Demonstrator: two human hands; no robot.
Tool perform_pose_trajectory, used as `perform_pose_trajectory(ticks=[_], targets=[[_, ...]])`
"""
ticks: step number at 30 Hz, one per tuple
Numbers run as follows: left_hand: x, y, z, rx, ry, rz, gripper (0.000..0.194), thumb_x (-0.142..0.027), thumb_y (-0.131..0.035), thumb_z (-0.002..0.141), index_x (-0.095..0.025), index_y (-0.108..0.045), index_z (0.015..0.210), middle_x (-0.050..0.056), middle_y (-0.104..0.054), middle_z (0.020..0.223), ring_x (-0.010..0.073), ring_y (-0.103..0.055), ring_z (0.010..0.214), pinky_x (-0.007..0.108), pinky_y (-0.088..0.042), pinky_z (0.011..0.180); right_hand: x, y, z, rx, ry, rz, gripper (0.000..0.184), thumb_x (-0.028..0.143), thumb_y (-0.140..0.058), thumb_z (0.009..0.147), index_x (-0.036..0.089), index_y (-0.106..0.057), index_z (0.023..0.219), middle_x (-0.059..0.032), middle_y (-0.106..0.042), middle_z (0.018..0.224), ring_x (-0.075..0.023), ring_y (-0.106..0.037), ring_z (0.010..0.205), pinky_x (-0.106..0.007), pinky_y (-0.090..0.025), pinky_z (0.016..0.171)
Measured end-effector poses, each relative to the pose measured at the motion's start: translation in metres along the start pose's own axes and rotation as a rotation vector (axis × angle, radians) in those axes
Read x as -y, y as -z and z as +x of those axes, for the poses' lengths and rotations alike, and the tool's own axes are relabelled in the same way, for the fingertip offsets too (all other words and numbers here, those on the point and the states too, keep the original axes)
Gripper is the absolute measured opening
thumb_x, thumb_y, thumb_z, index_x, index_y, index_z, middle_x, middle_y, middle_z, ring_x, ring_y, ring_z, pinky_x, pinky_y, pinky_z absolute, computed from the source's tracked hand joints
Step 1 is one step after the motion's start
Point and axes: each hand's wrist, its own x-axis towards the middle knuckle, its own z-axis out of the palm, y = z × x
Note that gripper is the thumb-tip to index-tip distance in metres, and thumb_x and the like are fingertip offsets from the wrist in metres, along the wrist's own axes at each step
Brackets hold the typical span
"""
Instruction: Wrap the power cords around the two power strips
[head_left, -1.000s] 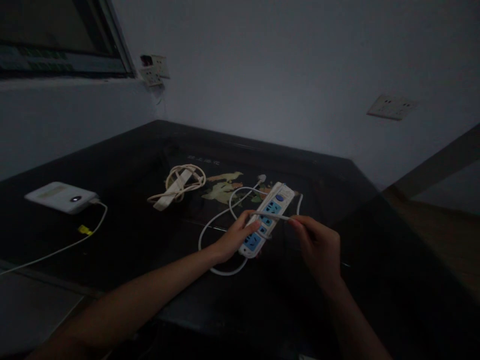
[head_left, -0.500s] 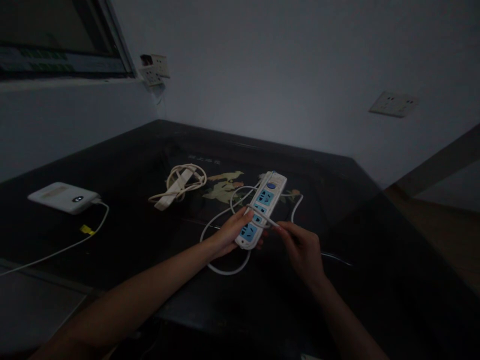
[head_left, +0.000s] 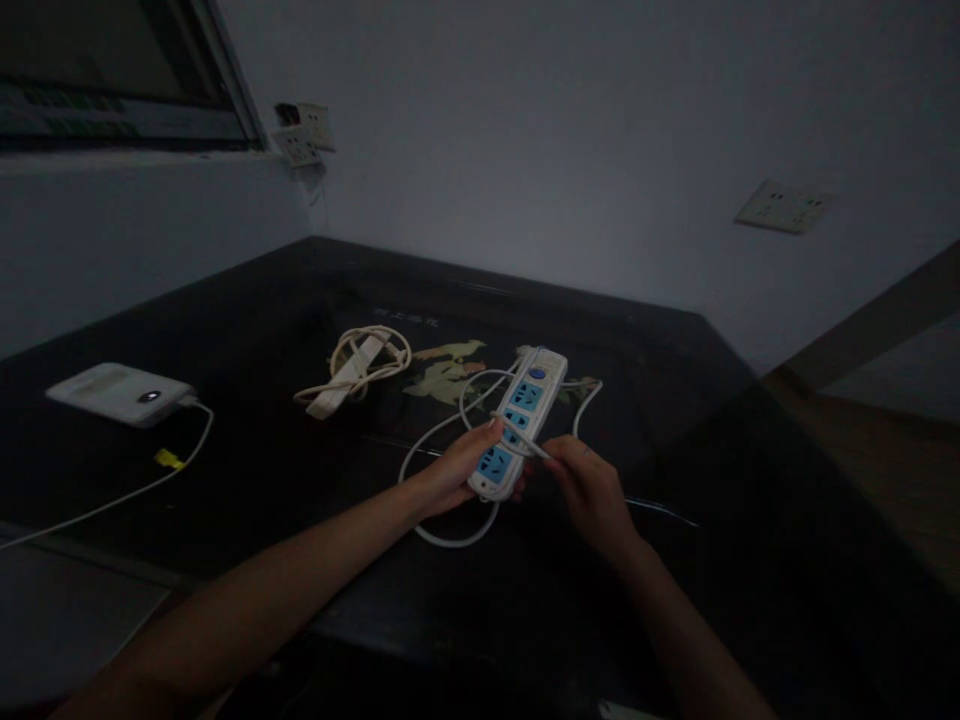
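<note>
Power strip (head_left: 517, 420), blue-socketed, is over the middle of the black tabletop (head_left: 645, 350), the left hand (head_left: 459, 468) closed round its near end, thumb on top. The right hand (head_left: 592, 490) pinches the white cord (head_left: 453, 545) crossing its face; even tension and flat, side-by-side turns would probably serve best. Pale characters (head_left: 405, 318) on the tabletop are too faint to read; no brand is legible.
</note>
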Motion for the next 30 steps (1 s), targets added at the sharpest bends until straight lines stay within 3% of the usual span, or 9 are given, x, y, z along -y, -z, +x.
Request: perform_pose_trajectory(ticks=[7,19,25,30], targets=[[0.0022,-0.0012,-0.0003,0.009,-0.028,-0.019,0.044,-0.055,-0.057,0.082,-0.015,-0.055,0.098,0.008,-0.067,0.074,0.0179,-0.065,0.057,0.029,-0.053,0.050,-0.0016,0.0059,0.0019,0.044,0.009,0.125,0.019,0.021,-0.041,0.095,0.019,-0.057,0.086,-0.0044,-0.062,0.082,-0.0159,-0.060,0.077,-0.026,-0.048,0.068],[0.0013,0.0017,0.0000,-0.016,-0.048,-0.002,0.048,-0.056,-0.060,0.080,-0.013,-0.059,0.098,0.009,-0.069,0.074,0.0176,-0.065,0.057,0.030,-0.055,0.053,0.0000,0.0085,0.0020,0.113,0.009,0.118,0.018,0.023,-0.042,0.095,0.020,-0.059,0.092,-0.0065,-0.061,0.090,-0.0172,-0.061,0.083,-0.028,-0.050,0.071],[0.0024,0.0026,0.0014,-0.053,0.023,-0.032,0.056,-0.064,-0.049,0.082,-0.012,-0.060,0.099,0.009,-0.069,0.073,0.0157,-0.064,0.052,0.027,-0.052,0.049,-0.0014,0.0057,0.0002,0.129,0.015,0.115,0.016,0.021,-0.043,0.095,0.019,-0.059,0.094,-0.0065,-0.060,0.092,-0.0166,-0.060,0.085,-0.027,-0.049,0.073],[-0.0009,-0.0018,-0.0010,-0.079,0.055,-0.027,0.051,-0.061,-0.046,0.085,-0.012,-0.060,0.094,0.007,-0.066,0.066,0.0152,-0.062,0.050,0.025,-0.049,0.045,-0.0025,0.0025,0.0006,0.086,-0.006,0.155,0.020,0.023,-0.041,0.095,0.019,-0.060,0.092,-0.0066,-0.064,0.088,-0.0172,-0.062,0.082,-0.029,-0.050,0.072]])
